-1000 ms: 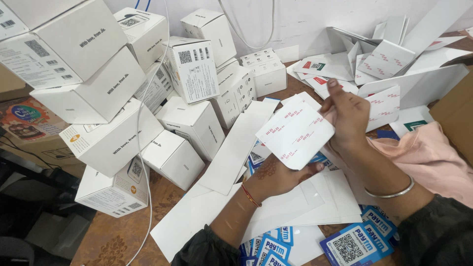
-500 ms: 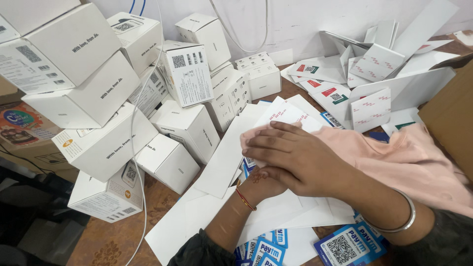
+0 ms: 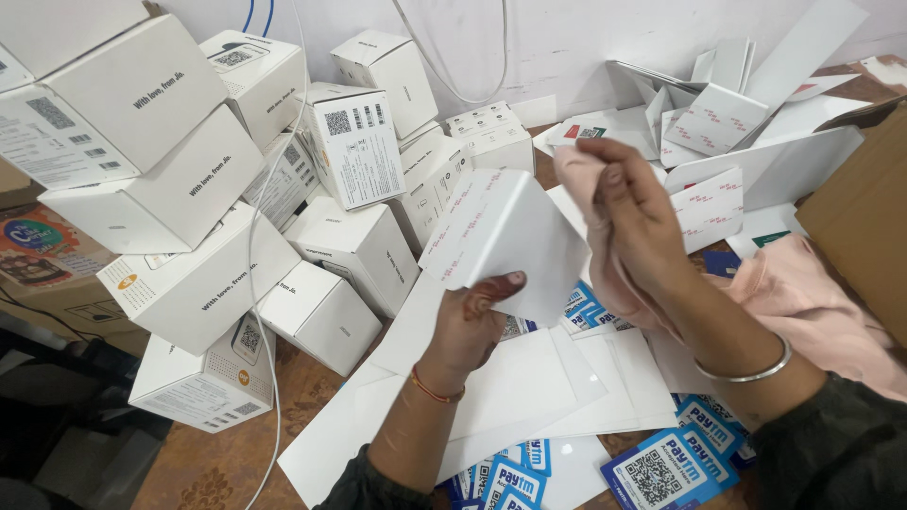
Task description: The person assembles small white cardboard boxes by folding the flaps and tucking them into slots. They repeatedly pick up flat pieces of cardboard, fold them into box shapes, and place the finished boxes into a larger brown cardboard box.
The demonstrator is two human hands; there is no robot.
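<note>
One flat white cardboard panel (image 3: 510, 241), light and stiff, pinched at lower edge by left hand (image 3: 472, 321); right hand (image 3: 628, 222) clutching soft pink cloth (image 3: 794, 293).

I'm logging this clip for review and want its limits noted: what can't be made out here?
- Head view: the right hand covers part of the pink cloth; its grip is hidden.
- The left hand holds the white card; the card's far face is unseen.
- The blue stickers run off the bottom edge.
- The stacked white boxes hide whatever lies behind them.
</note>
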